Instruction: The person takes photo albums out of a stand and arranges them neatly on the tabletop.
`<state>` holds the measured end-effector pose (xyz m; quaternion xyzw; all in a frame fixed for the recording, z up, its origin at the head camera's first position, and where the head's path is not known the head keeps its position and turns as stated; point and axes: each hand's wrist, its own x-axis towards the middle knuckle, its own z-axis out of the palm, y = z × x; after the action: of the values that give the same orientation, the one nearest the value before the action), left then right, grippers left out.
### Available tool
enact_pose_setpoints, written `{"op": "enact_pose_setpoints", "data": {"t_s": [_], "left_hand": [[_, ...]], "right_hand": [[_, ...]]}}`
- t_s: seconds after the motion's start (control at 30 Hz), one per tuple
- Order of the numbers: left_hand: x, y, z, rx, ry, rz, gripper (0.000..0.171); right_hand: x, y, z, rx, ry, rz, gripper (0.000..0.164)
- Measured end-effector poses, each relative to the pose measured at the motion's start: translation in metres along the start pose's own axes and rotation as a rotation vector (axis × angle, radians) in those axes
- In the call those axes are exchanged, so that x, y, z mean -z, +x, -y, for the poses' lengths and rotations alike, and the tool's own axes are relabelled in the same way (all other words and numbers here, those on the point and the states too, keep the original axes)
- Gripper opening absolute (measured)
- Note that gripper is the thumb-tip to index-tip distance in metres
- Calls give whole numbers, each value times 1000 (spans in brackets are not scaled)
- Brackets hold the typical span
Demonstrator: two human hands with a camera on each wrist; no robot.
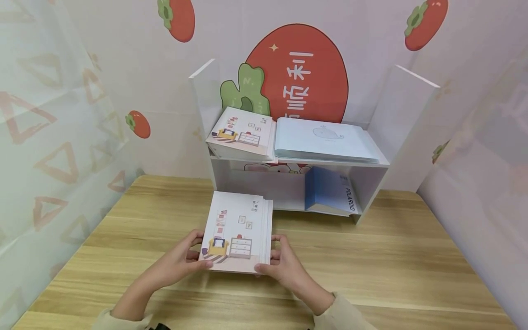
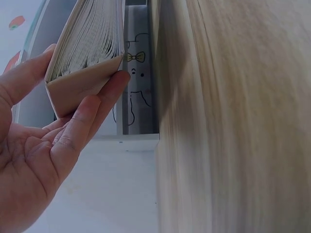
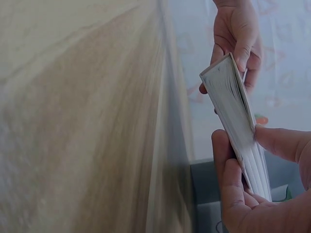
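Observation:
Both hands hold a photo album (image 1: 233, 229) above the table, in front of the shelf. Its white cover shows a yellow sofa and a chest of drawers. My left hand (image 1: 181, 263) grips the left edge, thumb on the cover and fingers beneath. On the opposite edge, my right hand (image 1: 286, 263) pinches the album the same way. The left wrist view shows the album's pale spine (image 2: 82, 92) and thick, slightly fanned pages between thumb and fingers. In the right wrist view, the page edges (image 3: 238, 111) run between the two hands.
A white two-tier shelf (image 1: 268, 188) stands at the back of the wooden table (image 1: 396, 261). On its upper tier lie a matching sofa-cover album (image 1: 239, 133) and light-blue whale-cover albums (image 1: 326, 140). A blue book marked POLAROID (image 1: 330, 190) lies on the lower tier, at right.

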<state>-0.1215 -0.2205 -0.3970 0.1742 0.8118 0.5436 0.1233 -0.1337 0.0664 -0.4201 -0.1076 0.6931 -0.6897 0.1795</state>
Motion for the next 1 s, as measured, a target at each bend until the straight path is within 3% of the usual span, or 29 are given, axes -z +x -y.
{"op": "enact_pose_setpoints", "data": {"t_s": [0.7, 1.0], "left_hand": [[29, -30, 7, -10, 60, 19, 64], [40, -39, 12, -11, 44, 36, 60]], "right_hand": [[-37, 9, -2, -27, 92, 47, 75], [-52, 13, -3, -49, 122, 45, 73]]}}
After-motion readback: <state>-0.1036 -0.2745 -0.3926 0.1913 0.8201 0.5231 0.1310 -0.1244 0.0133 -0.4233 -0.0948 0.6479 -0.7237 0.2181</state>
